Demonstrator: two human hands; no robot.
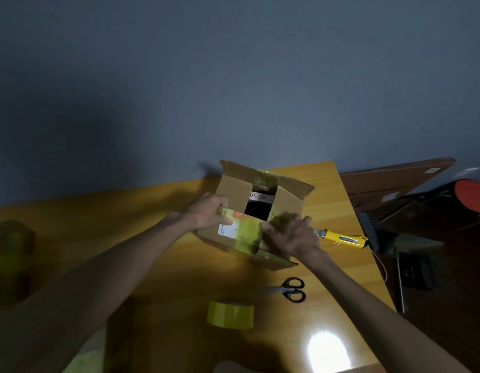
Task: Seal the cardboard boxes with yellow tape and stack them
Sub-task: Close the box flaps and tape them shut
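Observation:
A brown cardboard box (286,204) stands on the wooden table (158,265) with its top flaps open and a dark gap in the middle. Old yellow tape covers its near flap. My left hand (208,211) grips the left end of that near flap. Its right end is held by my right hand (288,232), fingers curled over the taped edge. A roll of yellow tape (230,314) lies on the table in front of the box, apart from both hands.
Black-handled scissors (294,289) lie right of the tape roll. A yellow utility knife (343,239) lies at the table's right edge, behind my right hand. A taped box (10,254) sits at the far left. Dark clutter fills the floor beyond the right edge.

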